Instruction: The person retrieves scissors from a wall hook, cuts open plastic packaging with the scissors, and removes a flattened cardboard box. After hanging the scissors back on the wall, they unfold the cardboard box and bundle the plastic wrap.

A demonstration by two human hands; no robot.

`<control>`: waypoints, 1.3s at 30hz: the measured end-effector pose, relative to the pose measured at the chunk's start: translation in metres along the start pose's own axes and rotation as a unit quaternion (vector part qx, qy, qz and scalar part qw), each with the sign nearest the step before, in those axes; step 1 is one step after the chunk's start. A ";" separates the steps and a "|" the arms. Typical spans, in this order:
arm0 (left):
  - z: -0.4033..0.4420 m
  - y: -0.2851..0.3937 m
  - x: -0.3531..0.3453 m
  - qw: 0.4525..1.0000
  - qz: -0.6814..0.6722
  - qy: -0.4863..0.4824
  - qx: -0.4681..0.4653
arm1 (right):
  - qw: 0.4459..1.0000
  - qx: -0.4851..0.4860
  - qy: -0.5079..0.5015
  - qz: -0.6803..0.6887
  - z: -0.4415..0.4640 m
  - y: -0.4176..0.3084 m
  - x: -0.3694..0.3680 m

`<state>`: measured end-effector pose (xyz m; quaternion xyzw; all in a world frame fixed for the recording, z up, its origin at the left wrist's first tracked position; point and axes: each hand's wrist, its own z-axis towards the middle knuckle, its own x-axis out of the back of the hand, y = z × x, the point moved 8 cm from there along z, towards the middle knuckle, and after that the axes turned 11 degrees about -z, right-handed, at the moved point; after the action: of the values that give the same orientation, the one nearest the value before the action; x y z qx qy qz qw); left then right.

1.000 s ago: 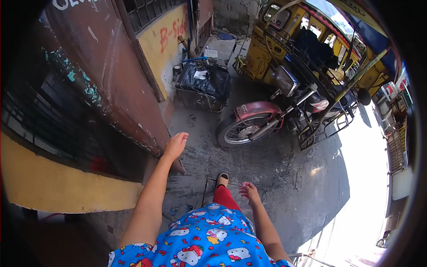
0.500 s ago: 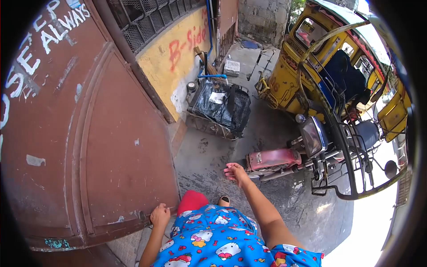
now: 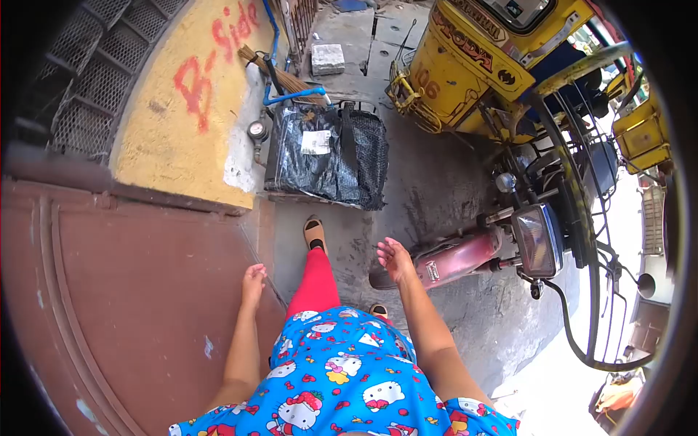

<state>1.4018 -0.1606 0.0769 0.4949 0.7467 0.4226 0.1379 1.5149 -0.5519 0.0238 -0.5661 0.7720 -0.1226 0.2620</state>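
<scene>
My left hand [image 3: 254, 281] hangs in front of the brown metal door [image 3: 160, 283], its fingers curled together; whether anything is in them is too small to tell. Over the concrete ground, my right hand [image 3: 395, 259] holds nothing, its fingers apart, close to the pink front fender [image 3: 462, 258] of a motorcycle. Ahead of both hands lies a box wrapped in black plastic [image 3: 363, 156] with a white label [image 3: 315, 142] on top. My left foot, in a tan shoe [image 3: 314, 234], is just short of it.
A yellow tricycle cab [image 3: 451, 80] and its metal frame stand on the right. Along the yellow wall [image 3: 167, 138] are a water meter [image 3: 257, 131], a blue pipe [image 3: 298, 95] and a broom [image 3: 291, 80]. Behind the box sits a concrete block [image 3: 327, 59].
The view has moved forward, so the box and motorcycle appear nearer. My left hand has come away from the door's edge, and my left foot has stepped forward.
</scene>
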 end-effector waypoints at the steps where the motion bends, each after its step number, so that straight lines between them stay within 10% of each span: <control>1: 0.032 0.020 -0.005 1.000 0.008 -0.009 0.007 | 1.000 -0.004 0.012 0.007 0.015 -0.007 -0.005; 15: 0.227 0.059 -0.037 0.979 0.063 -0.010 0.194 | 0.955 -0.071 0.219 0.186 0.114 -0.018 -0.015; 23: 0.364 0.078 -0.078 0.994 0.092 0.063 -0.021 | 0.918 -0.186 0.275 0.218 0.258 0.033 0.030; 29: 0.432 0.054 -0.080 0.994 0.085 0.070 0.004 | 0.886 -0.300 0.270 0.227 0.336 0.081 0.062; 31: 0.441 0.054 -0.089 0.995 0.090 0.041 0.034 | 0.892 -0.346 0.133 0.260 0.357 0.096 0.056; 39: 0.444 0.040 -0.110 0.985 -0.023 -0.010 0.170 | 0.931 -0.230 0.208 0.194 0.356 0.073 0.100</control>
<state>1.7557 -0.0287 -0.1839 0.4978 0.8177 0.2808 0.0687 1.6270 -0.5834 -0.3342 -0.4120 0.9109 -0.0030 -0.0232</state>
